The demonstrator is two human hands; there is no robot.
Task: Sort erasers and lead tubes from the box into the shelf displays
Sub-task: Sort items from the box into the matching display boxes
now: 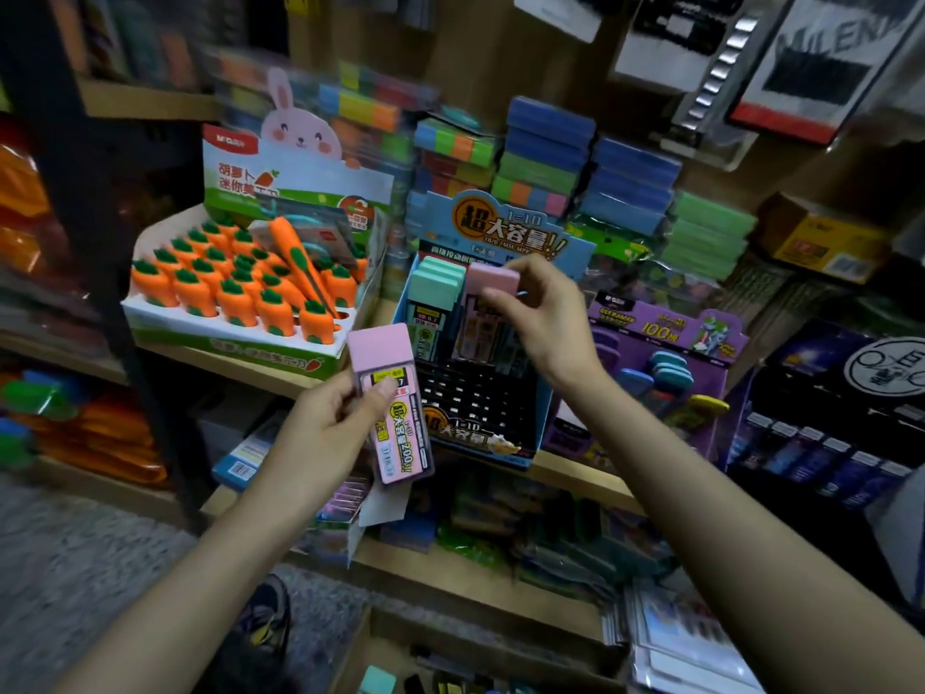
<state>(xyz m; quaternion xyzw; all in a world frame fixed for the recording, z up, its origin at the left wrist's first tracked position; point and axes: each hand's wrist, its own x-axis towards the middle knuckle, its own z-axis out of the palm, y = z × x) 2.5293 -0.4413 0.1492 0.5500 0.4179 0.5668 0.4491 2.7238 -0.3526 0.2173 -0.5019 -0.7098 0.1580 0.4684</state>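
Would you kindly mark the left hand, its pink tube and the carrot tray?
Left hand [325, 420]: head view, hand's middle.
Pink tube [400, 435]: head view, printed label.
Carrot tray [170, 320]: head view, white front rim.

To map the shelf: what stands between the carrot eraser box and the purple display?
The blue lead tube display, seen in the head view, holding mint-capped tubes.

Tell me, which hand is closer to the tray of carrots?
Left. The left hand, holding a pink tube, is just below the carrot tray; the right hand, holding a second tube, is farther right over the blue display.
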